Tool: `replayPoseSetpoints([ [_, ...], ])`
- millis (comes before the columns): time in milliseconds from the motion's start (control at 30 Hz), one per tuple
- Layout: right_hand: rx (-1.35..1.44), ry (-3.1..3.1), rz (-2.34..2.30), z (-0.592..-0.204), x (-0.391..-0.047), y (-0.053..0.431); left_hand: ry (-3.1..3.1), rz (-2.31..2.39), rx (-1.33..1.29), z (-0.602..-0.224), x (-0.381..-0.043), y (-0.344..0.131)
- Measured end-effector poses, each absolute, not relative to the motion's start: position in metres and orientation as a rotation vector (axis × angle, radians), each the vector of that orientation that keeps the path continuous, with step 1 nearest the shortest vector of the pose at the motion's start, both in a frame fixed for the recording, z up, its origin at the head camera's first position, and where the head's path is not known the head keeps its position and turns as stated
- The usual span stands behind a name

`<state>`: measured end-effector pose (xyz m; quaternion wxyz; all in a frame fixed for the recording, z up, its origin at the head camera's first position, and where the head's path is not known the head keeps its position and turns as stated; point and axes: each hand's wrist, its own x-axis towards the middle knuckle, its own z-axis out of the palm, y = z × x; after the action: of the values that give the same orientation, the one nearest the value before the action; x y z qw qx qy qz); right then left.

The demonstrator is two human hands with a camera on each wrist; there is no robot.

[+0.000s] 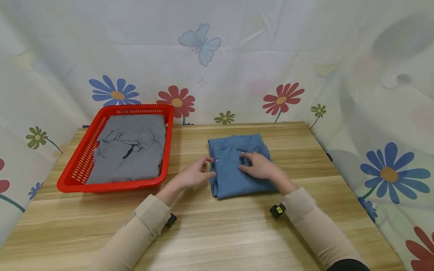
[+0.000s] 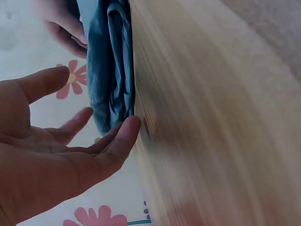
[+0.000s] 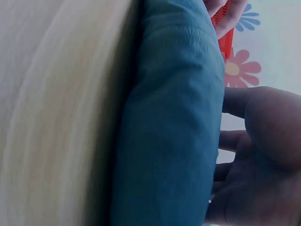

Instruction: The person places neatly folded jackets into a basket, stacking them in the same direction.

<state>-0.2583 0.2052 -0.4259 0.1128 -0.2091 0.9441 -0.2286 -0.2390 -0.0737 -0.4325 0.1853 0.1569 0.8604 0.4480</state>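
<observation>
A blue garment (image 1: 234,169), folded into a thick, roughly square bundle, lies on the wooden table. Its stacked fold layers (image 2: 115,66) show at the side in the left wrist view. My left hand (image 1: 194,173) is at the bundle's left edge, thumb and fingers spread apart, fingertips (image 2: 128,129) right by the lower layers. Over the top of the cloth is my right hand (image 1: 258,165), its fingertips at the upper face near a small pocket-like slit and its thumb held apart. In the right wrist view the rounded near side of the garment (image 3: 174,113) fills the middle.
A red plastic basket (image 1: 164,165) with slotted walls stands on the left of the table (image 1: 217,233). Folded grey clothing (image 1: 135,165) lies in it. A white curtain with printed flowers (image 1: 237,86) hangs behind and along both sides.
</observation>
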Motion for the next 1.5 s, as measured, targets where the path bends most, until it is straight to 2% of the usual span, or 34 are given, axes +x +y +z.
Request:
replayPoseSetpoints([
  [167, -0.666, 2.72, -0.747, -0.425, -0.256, 0.197, 2.451, 1.26, 0.396, -0.434, -0.241, -0.076],
  [333, -0.606, 2.665, -0.863, -0.426, -0.252, 0.196, 2.516, 1.252, 0.314, -0.436, -0.241, -0.077],
  [600, -0.493, 2.726, -1.256, -0.42, -0.249, 0.224, 2.565, 1.256, 0.311, -0.436, -0.242, -0.073],
  [933, -0.379, 2.776, -0.966, -0.428, -0.247, 0.259, 2.567, 1.199, 0.278, -0.435, -0.249, -0.063],
  [1500, -0.155, 2.475, -1.307, -0.443, -0.265, 0.264, 2.417, 1.542, 0.062, -0.437, -0.259, -0.06],
])
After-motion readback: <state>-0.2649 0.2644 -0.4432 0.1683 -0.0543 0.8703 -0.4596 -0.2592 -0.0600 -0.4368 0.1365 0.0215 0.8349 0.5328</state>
